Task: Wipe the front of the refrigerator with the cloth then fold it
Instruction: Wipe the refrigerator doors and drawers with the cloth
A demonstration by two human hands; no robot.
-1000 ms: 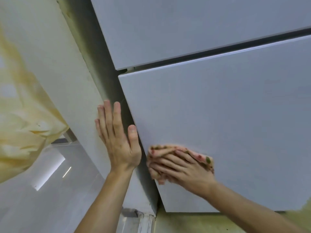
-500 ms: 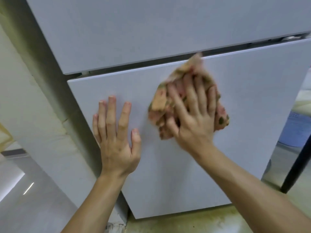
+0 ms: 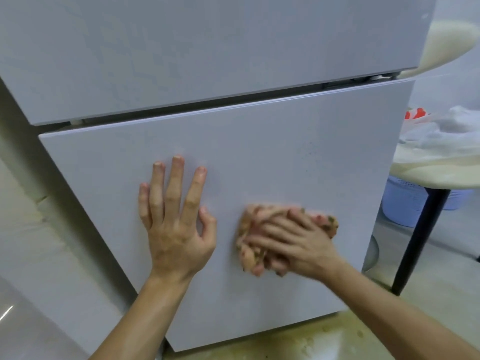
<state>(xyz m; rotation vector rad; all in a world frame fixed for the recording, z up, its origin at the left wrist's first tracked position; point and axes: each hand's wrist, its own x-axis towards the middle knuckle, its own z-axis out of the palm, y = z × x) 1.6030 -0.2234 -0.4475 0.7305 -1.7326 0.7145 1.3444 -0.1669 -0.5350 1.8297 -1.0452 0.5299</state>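
Note:
The white refrigerator fills the view, its lower door point(image 3: 298, 157) below a dark gap under the upper door point(image 3: 207, 48). My left hand point(image 3: 176, 224) lies flat on the lower door with straight, spread fingers. To its right my right hand point(image 3: 293, 242) presses a bunched cloth point(image 3: 249, 229), pinkish with green and red spots, against the same door. The fingers lie across the cloth and point left; most of the cloth is hidden under them and is motion-blurred.
A round cream table point(image 3: 441, 172) on a black leg point(image 3: 418, 240) stands close to the fridge's right side, with white bags point(image 3: 446, 131) on it. A pale blue basket point(image 3: 405, 203) sits under it. A wall point(image 3: 39, 242) flanks the left; stained floor point(image 3: 298, 344) lies below.
My right hand has swept the cloth from high on the lower door down to its lower middle, fingers now pointing left. My left hand stays flat on the door. The view has shifted right.

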